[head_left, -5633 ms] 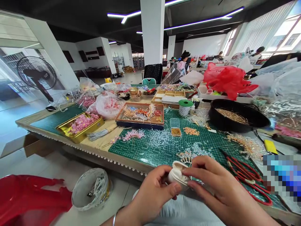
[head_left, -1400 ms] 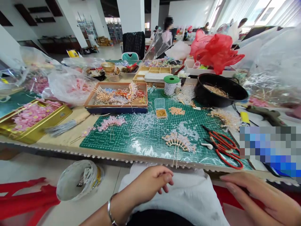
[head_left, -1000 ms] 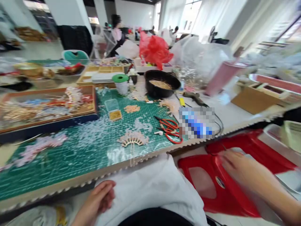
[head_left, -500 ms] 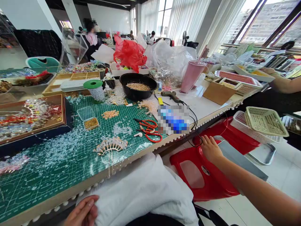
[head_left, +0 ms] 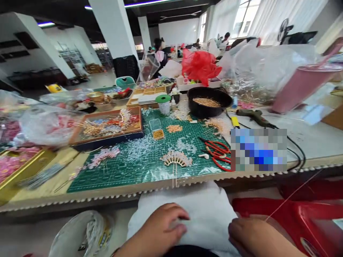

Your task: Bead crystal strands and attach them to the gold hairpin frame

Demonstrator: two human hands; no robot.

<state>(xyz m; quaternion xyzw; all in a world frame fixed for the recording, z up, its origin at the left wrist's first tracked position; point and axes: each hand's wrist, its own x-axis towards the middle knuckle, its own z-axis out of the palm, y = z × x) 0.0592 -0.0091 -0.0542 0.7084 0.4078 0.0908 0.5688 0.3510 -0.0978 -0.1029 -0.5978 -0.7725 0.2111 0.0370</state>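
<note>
My left hand (head_left: pixel 158 232) lies on the white cloth (head_left: pixel 203 210) over my lap, fingers loosely spread and holding nothing. My right hand (head_left: pixel 252 237) rests beside it at the cloth's right edge with its fingers closed. A thin pale wire (head_left: pixel 292 194) runs from that hand up and to the right, over the red stool (head_left: pixel 316 217). Ahead, on the green cutting mat (head_left: pixel 128 171), lie a fan-shaped beaded hair ornament (head_left: pixel 175 159), red-handled pliers (head_left: pixel 218 151) and a white earbud (head_left: pixel 205 156).
A black bowl (head_left: pixel 209 101), a glue gun (head_left: pixel 254 115) with its cord, a wooden tray of ornaments (head_left: pixel 107 126) and a small box of gold beads (head_left: pixel 158 133) stand on the table. At the left are a gold tin (head_left: pixel 16 171) and plastic bags. A white bucket (head_left: pixel 80 235) stands on the floor.
My view has swung back left to the table. My right hand has come away from the red stool to my lap, now with a thin wire running from it. My left hand stays on the cloth.
</note>
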